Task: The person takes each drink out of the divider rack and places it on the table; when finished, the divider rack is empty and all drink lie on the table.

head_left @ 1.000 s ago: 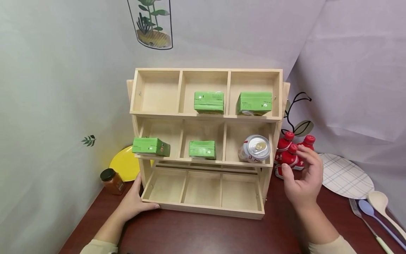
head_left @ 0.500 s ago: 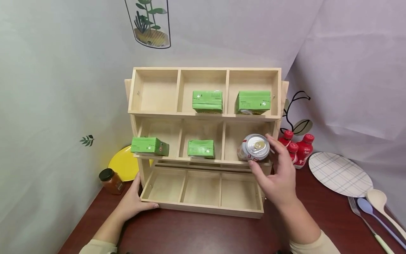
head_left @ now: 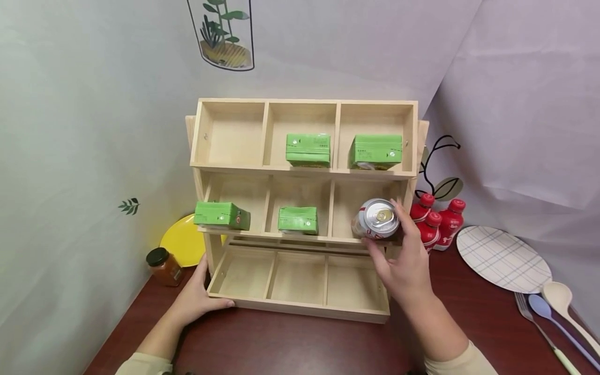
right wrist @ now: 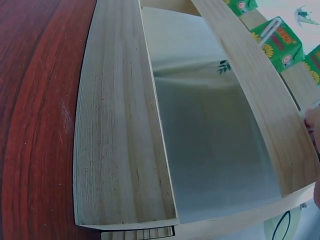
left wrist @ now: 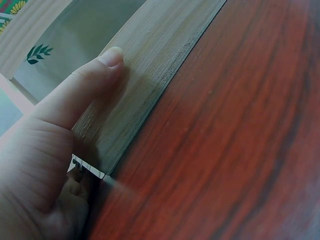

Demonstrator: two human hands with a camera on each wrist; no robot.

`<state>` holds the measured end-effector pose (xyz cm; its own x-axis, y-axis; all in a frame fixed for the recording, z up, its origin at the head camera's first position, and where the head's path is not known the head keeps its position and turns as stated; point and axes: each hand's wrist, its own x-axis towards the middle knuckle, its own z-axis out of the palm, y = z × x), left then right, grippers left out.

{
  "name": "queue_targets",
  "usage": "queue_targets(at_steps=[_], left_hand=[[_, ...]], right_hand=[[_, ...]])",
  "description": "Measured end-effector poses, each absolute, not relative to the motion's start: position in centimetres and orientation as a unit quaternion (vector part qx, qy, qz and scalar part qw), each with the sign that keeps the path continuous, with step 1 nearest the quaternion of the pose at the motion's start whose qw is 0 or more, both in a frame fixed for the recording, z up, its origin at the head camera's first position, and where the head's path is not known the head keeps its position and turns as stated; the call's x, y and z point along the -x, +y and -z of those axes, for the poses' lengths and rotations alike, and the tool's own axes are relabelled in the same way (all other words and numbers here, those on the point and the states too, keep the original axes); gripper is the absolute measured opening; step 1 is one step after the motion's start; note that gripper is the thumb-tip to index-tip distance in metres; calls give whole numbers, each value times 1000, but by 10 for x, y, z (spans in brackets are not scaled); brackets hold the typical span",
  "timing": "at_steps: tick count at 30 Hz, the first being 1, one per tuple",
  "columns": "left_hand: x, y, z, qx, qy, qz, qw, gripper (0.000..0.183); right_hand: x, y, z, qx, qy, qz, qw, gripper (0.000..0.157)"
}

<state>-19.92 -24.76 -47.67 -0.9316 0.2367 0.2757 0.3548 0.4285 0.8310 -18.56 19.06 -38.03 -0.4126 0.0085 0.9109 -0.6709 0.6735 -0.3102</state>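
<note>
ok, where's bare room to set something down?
Free: top-left bin, three bottom bins, and the table in front of the rack, between the forearms. Crowded: middle-right bin, with can and right hand; right of the rack, bottles, plate, cutlery.

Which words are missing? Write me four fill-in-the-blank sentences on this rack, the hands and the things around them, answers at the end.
1. The right hand curls round a silver-topped ____.
2. The left hand has its thumb on the ____ tier of the wooden rack.
3. The top tier holds ____ green cartons.
4. The jar beside the yellow plate has a ____ lid.

Missing words: can; bottom; two; black.
</note>
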Motion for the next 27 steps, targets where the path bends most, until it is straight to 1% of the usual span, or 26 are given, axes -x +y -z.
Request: queue_targets(at_steps=[6,14,19,27], left_hand=[[198,-247,476,175,-842,507,56,135],[199,-247,476,176,-836,516,53,136],[199,-247,475,176,-840,511,54,136],[198,-246,474,171,-844,505,52,135]], right_hand=[[188,189,376,-234,-733,-362,527,79],[186,187,375,-217,-710,-402,536,77],[187,188,380,-236,-709,-405,527,71],[186,184,376,-258,-699,-388,543,67]])
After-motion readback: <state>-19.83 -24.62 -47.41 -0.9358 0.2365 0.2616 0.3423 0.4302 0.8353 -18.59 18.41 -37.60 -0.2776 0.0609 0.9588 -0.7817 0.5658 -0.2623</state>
